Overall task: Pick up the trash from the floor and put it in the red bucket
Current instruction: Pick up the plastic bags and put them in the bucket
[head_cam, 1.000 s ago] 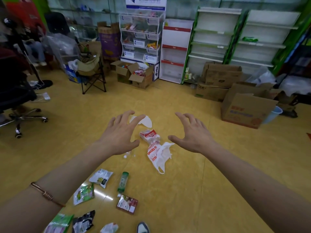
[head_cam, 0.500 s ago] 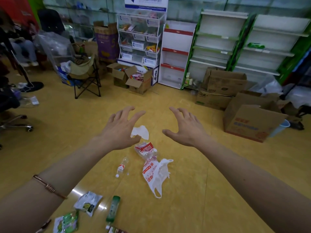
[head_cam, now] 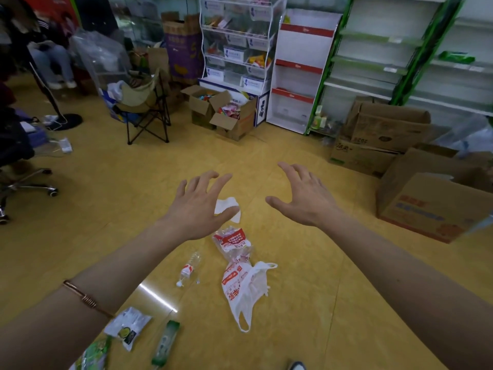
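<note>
Two hands, the left hand (head_cam: 197,206) and the right hand (head_cam: 304,198), hover apart, fingers spread and holding nothing, probably ready to gather the trash below. On the floor (head_cam: 293,316) lie one white paper (head_cam: 226,208), one crumpled wrapper (head_cam: 233,243), one printed plastic bag (head_cam: 245,289), one small bottle (head_cam: 188,268), one white packet (head_cam: 130,327), one green stick pack (head_cam: 166,340) and one green packet (head_cam: 93,353). The red bucket is not in view.

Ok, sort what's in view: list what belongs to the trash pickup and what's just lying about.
Job: white paper scrap, crumpled red-and-white wrapper, clear bottle, white plastic bag, green tube, white packet, all on the floor; left hand and right hand, both empty. The red bucket is not in view.

Lying about: folding chair, cardboard box, open boxes of snacks, white display stand.
</note>
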